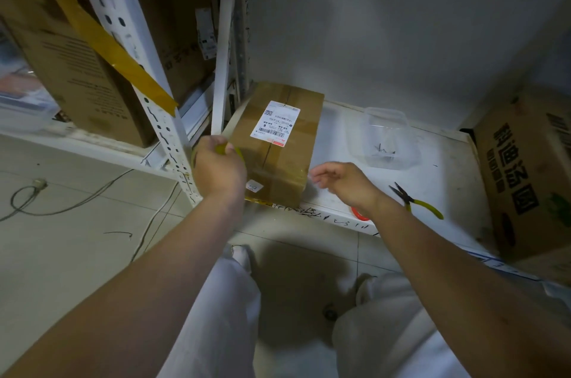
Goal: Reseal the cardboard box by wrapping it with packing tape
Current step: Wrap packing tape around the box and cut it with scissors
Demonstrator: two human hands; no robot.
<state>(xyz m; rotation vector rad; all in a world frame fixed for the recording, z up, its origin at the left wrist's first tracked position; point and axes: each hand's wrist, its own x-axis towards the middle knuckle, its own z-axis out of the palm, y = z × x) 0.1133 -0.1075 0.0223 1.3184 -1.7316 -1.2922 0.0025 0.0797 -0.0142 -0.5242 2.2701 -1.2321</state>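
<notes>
From the head camera, the brown cardboard box with a white shipping label [278,142] lies on the white shelf board [432,161], its near end level with the board's front edge and its left side close against a white perforated steel upright [168,130]. The left hand [217,167] is at the box's near left corner, fingers curled round a yellowish roll of packing tape [222,149] that shows only as a sliver above the knuckles; glossy tape already crosses the near end of the box. The right hand [343,181] hovers just right of the box's near right corner, fingers loosely bent and holding nothing, apparently ready to catch or smooth the strip. The likely trouble is on the left: the upright leaves little room beside the box, so the roll could knock it or the tape could stick to the metal. Pulling hard could also drag the box off the front edge. To the right of the box the board is freer, with a clear plastic container [387,139] farther back and yellow-handled pliers [414,200] near the front edge, both well apart from the box.
</notes>
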